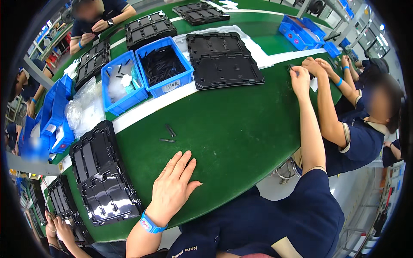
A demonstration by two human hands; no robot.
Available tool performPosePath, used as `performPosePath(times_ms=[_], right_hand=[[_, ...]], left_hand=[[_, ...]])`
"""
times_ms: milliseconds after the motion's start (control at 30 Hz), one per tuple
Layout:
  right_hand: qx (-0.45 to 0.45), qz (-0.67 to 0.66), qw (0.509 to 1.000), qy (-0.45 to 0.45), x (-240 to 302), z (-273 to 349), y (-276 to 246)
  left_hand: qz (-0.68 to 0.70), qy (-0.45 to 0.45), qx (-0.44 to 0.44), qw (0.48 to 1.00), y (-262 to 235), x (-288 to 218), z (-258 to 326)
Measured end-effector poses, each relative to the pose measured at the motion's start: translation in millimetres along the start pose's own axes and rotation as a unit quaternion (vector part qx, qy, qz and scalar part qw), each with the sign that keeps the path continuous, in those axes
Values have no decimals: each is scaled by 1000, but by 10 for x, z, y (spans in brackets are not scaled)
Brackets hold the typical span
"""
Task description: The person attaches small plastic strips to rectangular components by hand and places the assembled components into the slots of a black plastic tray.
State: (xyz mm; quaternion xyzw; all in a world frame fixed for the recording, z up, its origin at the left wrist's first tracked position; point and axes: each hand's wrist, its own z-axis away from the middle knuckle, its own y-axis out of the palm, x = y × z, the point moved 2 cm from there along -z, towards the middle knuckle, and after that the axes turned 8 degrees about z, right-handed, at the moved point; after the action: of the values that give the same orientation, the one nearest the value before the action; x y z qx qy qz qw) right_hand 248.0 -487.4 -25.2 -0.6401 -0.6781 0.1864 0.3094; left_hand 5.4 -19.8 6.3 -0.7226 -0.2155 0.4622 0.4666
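My left hand (174,182) lies palm down on the green tabletop (241,124), fingers stretched out and holding nothing. Just beyond its fingertips are two small black strip-shaped parts (171,130). My right arm reaches far out to the right. There my right hand (300,81) is closed, with what looks like a small dark part (291,67) at its fingertips; its exact shape is too small to make out. Beside it, a co-worker's hands (315,68) are close together over the table. A black moulded tray (103,172) sits left of my left hand.
A blue bin (170,88) heaped with black strips stands beside another blue bin (122,105) holding clear plastic and small items. Stacked black trays (223,60) lie beyond on white foam. Blue boxes (297,36) stand at the far right. Co-workers sit around the table.
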Motion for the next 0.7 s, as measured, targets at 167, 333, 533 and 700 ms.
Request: performPosePath(times_ms=[167,333,533,700], right_hand=[[169,-145,942,250,-913,-35,417],[170,-219,938,210,-655,138,279],[274,-332,891,144,157,715,-399],[427,-446,777,122,1504,1277,-1221]], left_hand=[[9,13,-14,1000,10,3,-19],[18,12,-20,1000,5,-3,29],[28,36,-62,997,-14,8,51],[123,-11,-87,988,18,-148,98]])
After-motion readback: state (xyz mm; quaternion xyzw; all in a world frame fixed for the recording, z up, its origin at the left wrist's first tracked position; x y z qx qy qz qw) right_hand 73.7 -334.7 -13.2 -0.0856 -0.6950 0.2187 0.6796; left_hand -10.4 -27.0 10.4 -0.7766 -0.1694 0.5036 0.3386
